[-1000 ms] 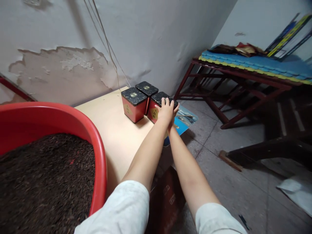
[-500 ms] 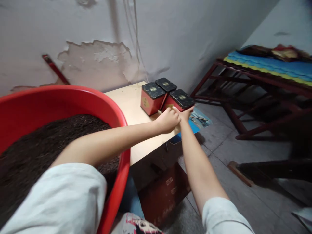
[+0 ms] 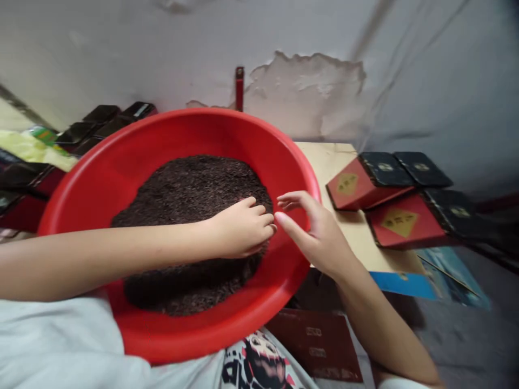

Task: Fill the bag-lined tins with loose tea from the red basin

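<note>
A large red plastic basin (image 3: 300, 162) holds a heap of dark, dry, shredded stuff (image 3: 194, 183) that looks like loose tea leaves. Over the right part of the heap is my left hand (image 3: 245, 229), back upward, fingers curled; whatever they may hold is hidden. Just beside it, above the basin's right wall, my right hand (image 3: 310, 229) has its thumb and fingers apart with nothing between them. The two hands are close together. Right of the basin, red tins with black lids (image 3: 405, 221) stand on a pale board.
The pale tabletop (image 3: 324, 162) runs behind the basin's right side, against a peeling wall. A blue sheet (image 3: 405, 284) hangs at its front edge. Dark boxes (image 3: 101, 124) are stacked left of the basin. A brown-red box (image 3: 320, 343) stands below.
My view has swung left, to the basin. Both hands have come away from the red tins to over the basin, and the right hand has parted from the left.
</note>
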Available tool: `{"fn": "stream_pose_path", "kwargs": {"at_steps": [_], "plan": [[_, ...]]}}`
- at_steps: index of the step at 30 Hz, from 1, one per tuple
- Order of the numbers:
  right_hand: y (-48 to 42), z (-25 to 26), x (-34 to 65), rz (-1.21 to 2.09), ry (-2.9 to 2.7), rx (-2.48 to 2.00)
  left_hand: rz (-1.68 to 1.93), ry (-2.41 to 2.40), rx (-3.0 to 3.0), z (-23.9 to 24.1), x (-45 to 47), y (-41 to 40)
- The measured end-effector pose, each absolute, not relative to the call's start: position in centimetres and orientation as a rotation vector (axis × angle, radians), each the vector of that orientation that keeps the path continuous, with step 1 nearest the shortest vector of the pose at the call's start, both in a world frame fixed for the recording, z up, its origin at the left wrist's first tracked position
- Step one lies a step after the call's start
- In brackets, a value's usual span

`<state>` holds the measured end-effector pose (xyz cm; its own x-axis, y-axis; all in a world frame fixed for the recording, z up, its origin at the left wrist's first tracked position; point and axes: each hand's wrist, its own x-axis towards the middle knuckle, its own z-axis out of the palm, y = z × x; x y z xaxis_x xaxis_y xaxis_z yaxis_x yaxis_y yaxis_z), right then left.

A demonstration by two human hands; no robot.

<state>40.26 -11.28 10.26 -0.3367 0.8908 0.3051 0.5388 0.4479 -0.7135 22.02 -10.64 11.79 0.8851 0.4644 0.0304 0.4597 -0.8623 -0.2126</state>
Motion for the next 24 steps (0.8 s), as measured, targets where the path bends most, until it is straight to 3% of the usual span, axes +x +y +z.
{"fn": "stream_pose_path", "kwargs": {"at_steps": [6, 11, 17, 20, 24], "plan": [[-10.9, 10.3, 36.4, 0.75, -2.641, -1.364, 0.132, -1.21, -2.792, 12.0, 12.5, -12.5], [-9.3, 9.7, 34.7, 0.585, -2.721, -1.486, -0.55, -1.811, -2.657, 12.1, 6.0, -15.1], [-9.8, 8.6, 30.5, 0.381, -3.006, -1.29, -1.158, -2.045, -2.059, 11.5, -3.4, -17.4], [-10.3, 8.2, 28.4, 0.315, -3.078, -1.263, -1.107, -2.182, -1.503, 9.0, -10.8, -17.6], [-10.9, 8.5, 25.3, 0.218, -3.126, -1.307, -0.641, -2.553, -1.077, 4.0, -19.3, -18.3]]}}
